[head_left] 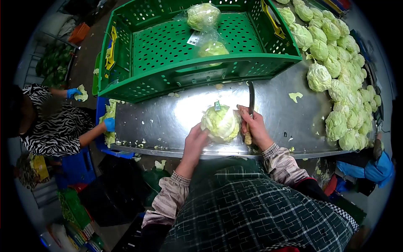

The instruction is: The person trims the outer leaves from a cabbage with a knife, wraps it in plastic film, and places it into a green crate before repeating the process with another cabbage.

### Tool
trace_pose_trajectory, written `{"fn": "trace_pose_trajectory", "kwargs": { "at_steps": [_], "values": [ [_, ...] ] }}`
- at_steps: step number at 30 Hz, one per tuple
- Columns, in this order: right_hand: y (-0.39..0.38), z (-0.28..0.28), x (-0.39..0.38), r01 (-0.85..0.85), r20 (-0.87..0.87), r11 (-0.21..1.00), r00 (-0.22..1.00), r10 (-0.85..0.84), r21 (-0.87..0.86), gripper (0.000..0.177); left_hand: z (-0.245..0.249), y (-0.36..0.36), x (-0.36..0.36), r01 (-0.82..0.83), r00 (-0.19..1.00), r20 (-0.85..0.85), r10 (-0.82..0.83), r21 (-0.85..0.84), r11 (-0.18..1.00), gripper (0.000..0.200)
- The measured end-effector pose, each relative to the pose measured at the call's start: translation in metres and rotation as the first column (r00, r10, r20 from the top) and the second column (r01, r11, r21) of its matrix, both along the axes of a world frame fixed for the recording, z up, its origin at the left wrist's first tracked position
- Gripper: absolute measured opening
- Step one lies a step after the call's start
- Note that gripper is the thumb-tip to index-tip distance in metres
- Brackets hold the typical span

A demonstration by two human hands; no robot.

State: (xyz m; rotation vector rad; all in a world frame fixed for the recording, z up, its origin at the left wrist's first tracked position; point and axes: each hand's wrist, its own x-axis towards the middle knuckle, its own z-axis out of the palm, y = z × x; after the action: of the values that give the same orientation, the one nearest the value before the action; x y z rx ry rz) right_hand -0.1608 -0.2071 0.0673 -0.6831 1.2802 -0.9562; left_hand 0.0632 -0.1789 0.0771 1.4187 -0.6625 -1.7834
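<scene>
A pale green cabbage (219, 124) rests on the metal table in front of me, in what looks like clear plastic wrap, with a small green-and-white label (217, 105) on top. My left hand (196, 143) grips its left side, the fingers slightly blurred against the leaves. In my right hand (254, 127) is a knife (251, 97), its dark blade pointing away from me and its light brown handle under my fingers. The right thumb and fingertips come right up to the cabbage's right side, at the edge of the wrap.
Beyond the cabbage stands a green crate (197, 71) holding wrapped cabbages (204, 17). Many loose cabbages (336, 84) are heaped along the right. Leaf scraps (295, 96) dot the metal table (159, 113). At left, a person in blue gloves (109, 124) handles leaves; another person's blue sleeve (378, 168) shows at right.
</scene>
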Motion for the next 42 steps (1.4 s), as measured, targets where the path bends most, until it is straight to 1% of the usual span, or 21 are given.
{"fn": "trace_pose_trajectory", "kwargs": {
  "at_steps": [2,4,7,10,13,16,19,22,23,25,26,27,28,30,31,34,37,38,40,41,42],
  "values": [
    [0.001,0.001,0.004,-0.023,0.002,1.0,1.0,0.023,-0.003,0.038,0.002,-0.003,0.002,-0.038,0.999,0.001,0.038,0.005,0.999,0.048],
    [0.003,0.004,0.012,-0.003,-0.023,1.0,1.0,0.003,-0.002,0.037,0.005,0.0,0.001,-0.07,0.997,0.029,0.071,-0.008,0.997,0.045],
    [0.0,0.003,0.016,0.017,-0.06,0.999,0.998,-0.016,0.027,0.037,0.014,-0.001,0.006,-0.045,0.996,0.08,0.048,-0.04,0.998,0.043],
    [-0.003,-0.002,0.011,0.051,-0.035,0.996,0.998,-0.049,0.074,0.038,0.001,0.003,0.006,-0.036,0.996,0.082,0.045,-0.108,0.994,0.042],
    [-0.003,-0.01,0.005,0.086,0.032,0.994,0.996,-0.088,0.067,0.032,-0.002,0.003,0.004,-0.006,0.998,0.059,0.013,-0.115,0.993,0.048],
    [-0.003,-0.015,0.002,0.1,0.029,0.991,0.994,-0.103,0.088,0.04,0.001,0.001,0.001,0.011,0.995,0.097,-0.002,-0.096,0.995,0.049],
    [-0.002,-0.016,0.012,0.245,0.108,0.963,0.96,-0.256,0.111,0.039,-0.009,0.0,-0.003,-0.033,0.999,0.013,0.033,-0.038,0.999,0.05],
    [0.006,-0.01,0.001,0.089,0.142,0.987,0.984,-0.109,0.137,0.039,-0.004,0.007,-0.003,0.009,1.0,-0.011,-0.012,-0.187,0.982,0.054],
    [0.011,-0.018,-0.004,0.061,0.157,0.99,0.984,-0.081,0.131,0.04,-0.001,0.009,-0.002,0.031,0.999,0.013,-0.029,-0.192,0.981,0.056],
    [0.019,-0.03,-0.008,0.054,0.092,0.996,0.994,-0.061,0.077,0.04,0.005,0.01,0.005,0.074,0.996,0.065,-0.063,-0.2,0.977,0.059],
    [0.02,-0.028,-0.008,0.051,0.06,0.997,0.997,-0.054,0.051,0.04,0.008,0.01,0.004,0.063,0.997,0.056,-0.053,-0.202,0.977,0.059],
    [0.021,-0.025,-0.013,0.104,0.058,0.991,0.992,-0.109,0.08,0.04,0.011,0.01,0.001,0.054,0.998,0.045,-0.045,-0.204,0.977,0.06],
    [0.02,-0.022,-0.016,0.198,0.104,0.973,0.972,-0.21,0.116,0.041,0.012,0.01,-0.001,0.043,0.999,0.032,-0.037,-0.209,0.977,0.061],
    [0.017,-0.016,-0.023,0.309,0.244,0.937,0.907,-0.342,0.165,0.044,0.015,0.01,-0.001,0.109,0.992,0.079,-0.093,-0.228,0.968,0.06],
    [0.018,-0.013,-0.026,0.311,0.283,0.938,0.896,-0.343,0.152,0.046,0.015,0.01,-0.001,0.141,0.987,0.103,-0.12,-0.236,0.962,0.06],
    [0.019,-0.007,-0.035,0.222,0.12,0.974,0.967,-0.224,0.036,0.047,0.007,0.012,-0.004,0.212,0.976,0.125,-0.181,-0.309,0.927,0.068],
    [0.014,-0.009,-0.038,0.253,-0.012,0.967,0.968,-0.252,0.034,0.045,-0.007,0.01,-0.01,0.194,0.952,0.272,-0.144,-0.168,0.966,0.081],
    [0.013,-0.008,-0.039,0.269,-0.049,0.962,0.962,-0.267,0.038,0.045,-0.008,0.01,-0.013,0.253,0.93,0.309,-0.199,-0.145,0.957,0.084],
    [0.015,-0.011,-0.043,0.28,-0.067,0.959,0.959,-0.277,0.044,0.044,-0.01,0.01,-0.019,0.362,0.874,0.379,-0.304,-0.089,0.928,0.09],
    [0.016,-0.013,-0.044,0.283,-0.075,0.958,0.957,-0.28,0.048,0.044,-0.015,0.01,-0.022,0.378,0.869,0.366,-0.333,-0.056,0.924,0.086],
    [0.017,-0.015,-0.044,0.288,-0.073,0.956,0.956,-0.284,0.052,0.044,-0.017,0.01,-0.023,0.352,0.897,0.289,-0.334,-0.013,0.936,0.084]
  ]
}}
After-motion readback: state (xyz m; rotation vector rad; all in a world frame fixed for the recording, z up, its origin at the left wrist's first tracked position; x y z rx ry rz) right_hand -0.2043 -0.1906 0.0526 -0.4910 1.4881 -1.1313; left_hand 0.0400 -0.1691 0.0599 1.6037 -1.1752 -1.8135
